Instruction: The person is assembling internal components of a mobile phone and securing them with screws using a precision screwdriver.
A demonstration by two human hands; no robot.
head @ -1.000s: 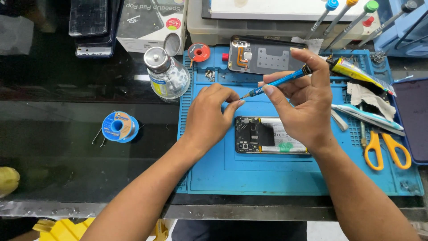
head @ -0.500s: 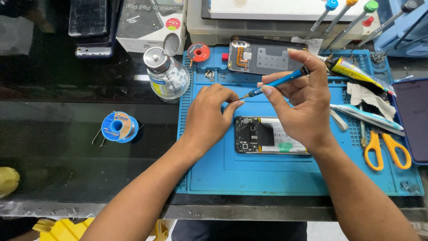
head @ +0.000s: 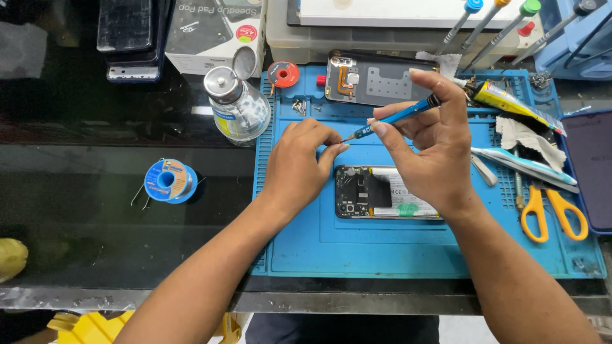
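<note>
Two hands meet just above an opened phone (head: 387, 192) that lies flat on the blue repair mat (head: 408, 255). The right hand (head: 428, 145) pinches a slim blue screwdriver (head: 394, 118) between thumb and fingers, shaft slanting down to the left. The left hand (head: 301, 159) has its thumb and forefinger pressed together right at the driver's tip, apparently on something tiny; I cannot make out a screw there. A small heap of loose screws (head: 298, 106) sits near the top edge of the mat, beside a detached back cover (head: 376, 79). A glass dispenser bottle (head: 237, 109) stands just left of the mat on the bench (head: 115, 210), and yellow-handled scissors (head: 553, 209) lie to the right.

What worries me is that whatever sits at the tip could slip free, since both hands hover in the air with nothing beneath but the exposed board; a part that small would bounce off and vanish. A jerk of the tip could also scratch the open circuitry below.
</note>
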